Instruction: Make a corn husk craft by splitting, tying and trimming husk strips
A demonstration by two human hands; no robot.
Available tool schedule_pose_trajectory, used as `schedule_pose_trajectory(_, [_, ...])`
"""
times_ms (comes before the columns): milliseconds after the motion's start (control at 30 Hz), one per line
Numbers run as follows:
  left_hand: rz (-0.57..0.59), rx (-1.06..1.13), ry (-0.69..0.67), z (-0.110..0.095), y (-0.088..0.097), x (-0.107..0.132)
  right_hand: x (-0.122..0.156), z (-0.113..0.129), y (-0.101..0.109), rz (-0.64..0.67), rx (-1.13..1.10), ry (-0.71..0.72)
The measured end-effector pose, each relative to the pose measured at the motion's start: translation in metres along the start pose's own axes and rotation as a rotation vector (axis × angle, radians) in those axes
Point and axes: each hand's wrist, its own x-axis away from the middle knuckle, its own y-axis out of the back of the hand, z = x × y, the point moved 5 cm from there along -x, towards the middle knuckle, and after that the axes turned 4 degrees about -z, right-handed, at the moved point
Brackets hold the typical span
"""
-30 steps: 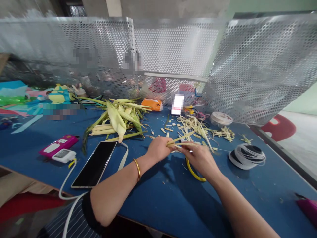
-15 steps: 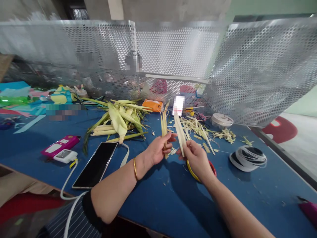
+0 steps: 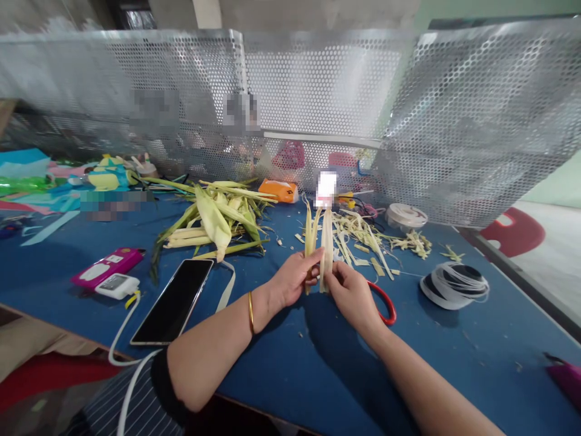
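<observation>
My left hand (image 3: 290, 280) is closed round a narrow bundle of pale yellow corn husk strips (image 3: 310, 233), held upright above the blue table. Close beside it, my right hand (image 3: 356, 295) pinches the lower part of a wider, whitish corn husk strip (image 3: 327, 239). Thumb and strip nearly meet, and I cannot tell whether the strip touches the bundle. Partly hidden under my right hand, a red loop handle (image 3: 388, 306) lies on the table. Behind both hands are scattered husk shreds (image 3: 363, 236).
A heap of green corn husks (image 3: 215, 221) lies left of centre, with a phone (image 3: 175, 303) and a magenta device (image 3: 109, 266) nearer me. To the right sits a spool of white string (image 3: 454, 286). An orange packet (image 3: 279, 191) stands before the perforated metal screen (image 3: 318, 79).
My right hand has moved left, bringing its husk strip up beside the bundle in my left hand. My left hand has shifted slightly. The yellow loop under my right hand is now hidden.
</observation>
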Motion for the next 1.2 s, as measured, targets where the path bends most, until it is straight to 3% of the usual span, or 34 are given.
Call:
schedule_pose_trajectory(167, [-0.115,-0.278,-0.046,-0.003,0.005,0.005,0.001,0.006,0.006,-0.06,-0.028,0.014])
schedule_pose_trajectory(300, [-0.172,-0.303,-0.023,-0.003,0.011,0.003,-0.002,0.007,0.01,-0.094,-0.144,-0.005])
schedule_pose_trajectory(567, [-0.195,-0.182,0.008,-0.004,0.014,0.0,-0.005,0.0,0.001,0.06,-0.395,-0.178])
schedule_pose_trajectory(800, [-0.141,-0.355,0.032,-0.003,0.009,0.006,-0.005,-0.001,0.01,-0.068,-0.262,-0.109])
schedule_pose_trajectory(933, [-0.154,-0.332,0.065,-0.003,0.009,0.007,-0.007,-0.002,0.011,-0.053,-0.371,-0.142])
schedule_pose_trajectory(1200, [-0.15,-0.393,-0.057,-0.01,0.008,0.005,-0.007,-0.001,0.009,-0.001,-0.503,-0.244])
